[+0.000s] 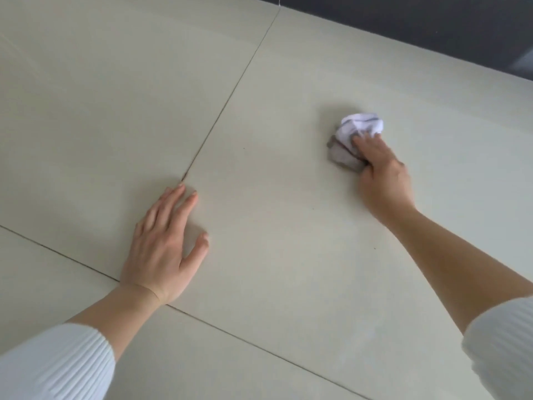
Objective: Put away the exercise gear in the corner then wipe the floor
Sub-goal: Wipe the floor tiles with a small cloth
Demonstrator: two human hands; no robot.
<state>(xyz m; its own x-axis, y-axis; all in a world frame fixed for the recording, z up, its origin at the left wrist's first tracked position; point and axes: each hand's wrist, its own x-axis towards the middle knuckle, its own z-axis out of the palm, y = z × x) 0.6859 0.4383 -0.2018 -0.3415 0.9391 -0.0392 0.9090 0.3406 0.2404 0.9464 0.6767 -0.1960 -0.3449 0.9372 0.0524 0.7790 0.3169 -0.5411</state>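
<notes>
**Cloth pressed to the tile floor, other hand braced flat**

The pale tile floor fills nearly the whole view, crossed by thin dark grout lines that meet near the lower left. A dark band runs along the floor's far edge at the upper right; what it is cannot be told.

Two bare forearms reach in from the bottom corners, each out of a white ribbed sleeve: the left sleeve and the right sleeve.

The left hand lies palm down on the floor beside the grout crossing. Its grip is wide, with the fingers straight, the thumb spread to the side, and nothing held.

The right hand is stretched further out, well apart from the left. Its grip is closed round a crumpled cloth, fingers curled over the top.

The cloth sits on the floor at the right hand's fingertips, bunched white above and grey at its lower left.

A few tiny dark specks dot the tile between the arms.
</notes>
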